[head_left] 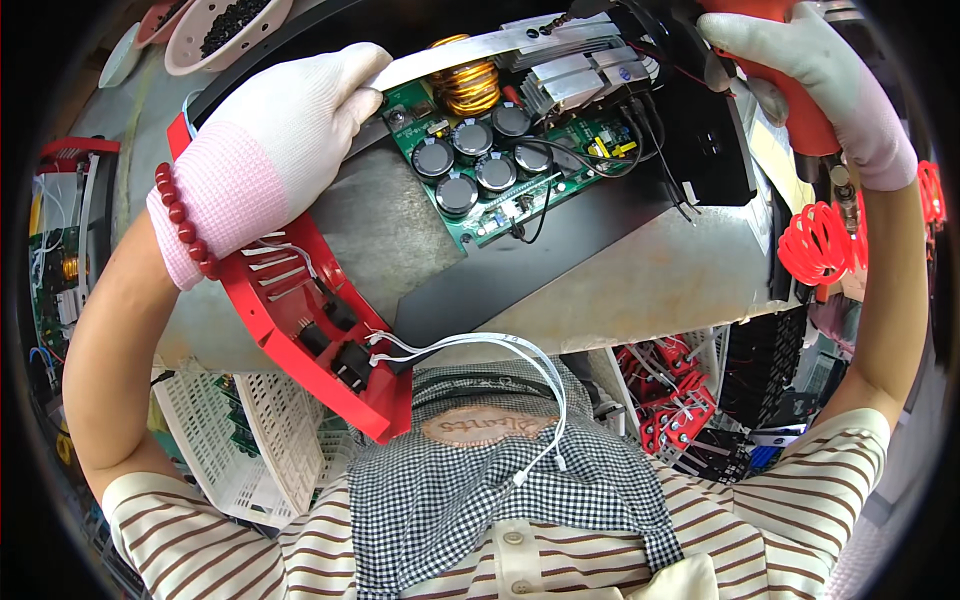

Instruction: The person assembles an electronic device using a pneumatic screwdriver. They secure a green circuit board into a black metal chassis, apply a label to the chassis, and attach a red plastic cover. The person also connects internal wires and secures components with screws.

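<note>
My left hand (300, 120), in a white and pink glove, pinches the near end of a flat silver metal strip (440, 60). That strip runs rightward over a green circuit board (475, 235) carrying black capacitors (495, 172), a copper coil (468, 85) and silver heat sinks (575, 85). Gloved likewise, my right hand (835, 75) is wrapped round a red pistol-grip air tool (808, 115) at the upper right. The tool's working tip cannot be made out. Below my left wrist lies a red plastic panel (320, 395) with black switches and white wires (530, 350).
A black metal sheet (540, 265) lies under the board on the grey metal bench (620, 305). A red coiled hose (820, 245) hangs from the air tool. Pink baskets (190, 50) of small black parts stand far left. White crates (235, 440) with boards and red parts (680, 400) sit below the bench.
</note>
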A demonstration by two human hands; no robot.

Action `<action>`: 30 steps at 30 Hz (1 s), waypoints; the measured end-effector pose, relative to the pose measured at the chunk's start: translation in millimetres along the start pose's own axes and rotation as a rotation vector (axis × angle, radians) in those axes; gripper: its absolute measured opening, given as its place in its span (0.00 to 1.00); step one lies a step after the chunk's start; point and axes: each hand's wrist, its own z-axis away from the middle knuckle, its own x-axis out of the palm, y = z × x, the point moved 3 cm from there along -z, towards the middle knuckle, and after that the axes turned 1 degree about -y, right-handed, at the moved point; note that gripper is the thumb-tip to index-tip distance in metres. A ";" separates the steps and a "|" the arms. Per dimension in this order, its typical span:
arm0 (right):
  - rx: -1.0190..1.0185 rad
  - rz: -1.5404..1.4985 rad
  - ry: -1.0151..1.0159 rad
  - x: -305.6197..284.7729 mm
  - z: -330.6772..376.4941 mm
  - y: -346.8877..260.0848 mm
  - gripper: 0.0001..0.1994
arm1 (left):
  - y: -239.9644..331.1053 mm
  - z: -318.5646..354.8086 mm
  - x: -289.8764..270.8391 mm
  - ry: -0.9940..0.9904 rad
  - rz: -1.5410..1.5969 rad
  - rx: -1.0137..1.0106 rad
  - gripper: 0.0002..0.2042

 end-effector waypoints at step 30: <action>-0.167 -0.683 0.025 -32.9 40.4 92.2 0.13 | -4.9 -11.0 3.8 -0.019 0.012 -0.003 0.13</action>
